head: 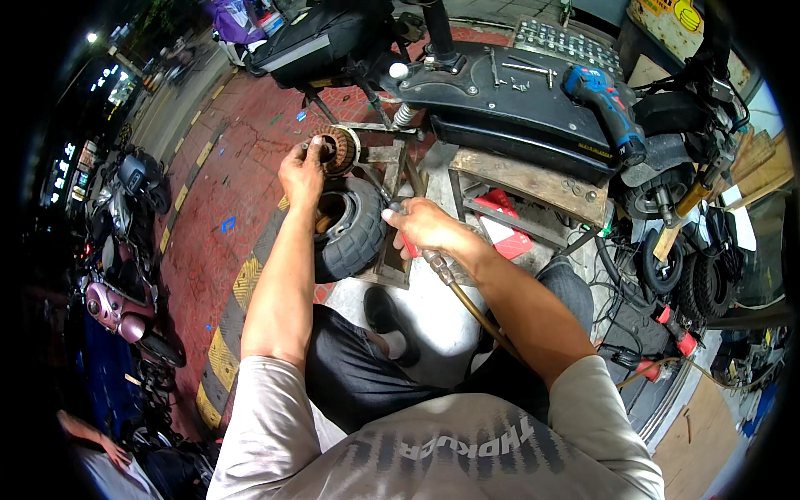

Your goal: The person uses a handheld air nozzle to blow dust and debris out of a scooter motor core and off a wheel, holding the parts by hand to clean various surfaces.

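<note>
My left hand [302,172] grips a motor stator [342,152] with copper windings, thumb on its near side. The stator is held above a small wheel with a chunky black tyre [365,240], whose hub is hollow. My right hand [431,226] is closed around an air blow gun [409,246] with a red part showing below the fingers. Its thin nozzle points up and left towards the stator, apart from it. From its metal coupling a brownish air hose [475,305] runs back under my right forearm. The wheel rests on a low wooden stand [392,275].
Beyond my hands, an electric scooter's black deck [462,84] lies on a wooden bench [525,181]. It carries a blue cordless drill [603,109], hex tools and screws. Tyres and cables crowd the right; parked motorbikes [122,306] line the left. A person's hand [115,451] shows lower left.
</note>
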Available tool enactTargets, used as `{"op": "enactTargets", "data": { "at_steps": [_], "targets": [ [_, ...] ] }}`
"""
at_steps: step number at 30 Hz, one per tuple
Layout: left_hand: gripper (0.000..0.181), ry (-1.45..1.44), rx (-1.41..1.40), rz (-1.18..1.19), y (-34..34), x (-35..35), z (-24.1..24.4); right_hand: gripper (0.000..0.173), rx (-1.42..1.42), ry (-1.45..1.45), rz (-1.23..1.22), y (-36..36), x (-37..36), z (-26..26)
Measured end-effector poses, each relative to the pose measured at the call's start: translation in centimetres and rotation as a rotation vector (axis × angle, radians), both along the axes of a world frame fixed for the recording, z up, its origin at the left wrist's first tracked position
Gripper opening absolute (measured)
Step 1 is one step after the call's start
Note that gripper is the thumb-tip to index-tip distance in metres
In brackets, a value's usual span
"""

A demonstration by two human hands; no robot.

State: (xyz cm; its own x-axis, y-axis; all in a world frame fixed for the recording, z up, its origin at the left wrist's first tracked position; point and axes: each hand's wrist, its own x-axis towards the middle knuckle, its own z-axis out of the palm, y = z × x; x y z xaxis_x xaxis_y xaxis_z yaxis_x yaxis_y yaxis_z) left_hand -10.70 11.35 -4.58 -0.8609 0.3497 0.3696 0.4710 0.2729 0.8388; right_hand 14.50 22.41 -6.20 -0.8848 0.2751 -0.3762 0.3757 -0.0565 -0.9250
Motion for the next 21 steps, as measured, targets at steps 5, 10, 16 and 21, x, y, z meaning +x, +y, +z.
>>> {"op": "enactTargets", "data": {
  "at_steps": [5,10,16,21],
  "targets": [
    [0.041,-0.003,-0.025,0.026,-0.2,0.1,0.0,0.050,0.124,-0.023,0.007,0.0,-0.1,1.6],
    [0.041,-0.009,-0.002,0.013,-0.2,-0.4,-0.3,0.046,0.054,-0.006,-0.011,0.6,-0.3,1.5],
    [0.043,-0.015,-0.033,0.009,-0.2,-0.1,-0.1,0.047,0.015,0.020,-0.041,0.8,-0.8,0.3],
    [0.041,-0.003,-0.014,0.007,-0.1,-0.2,-0.2,0.051,0.056,0.042,-0.055,1.9,-1.3,1.6]
  ]
}}
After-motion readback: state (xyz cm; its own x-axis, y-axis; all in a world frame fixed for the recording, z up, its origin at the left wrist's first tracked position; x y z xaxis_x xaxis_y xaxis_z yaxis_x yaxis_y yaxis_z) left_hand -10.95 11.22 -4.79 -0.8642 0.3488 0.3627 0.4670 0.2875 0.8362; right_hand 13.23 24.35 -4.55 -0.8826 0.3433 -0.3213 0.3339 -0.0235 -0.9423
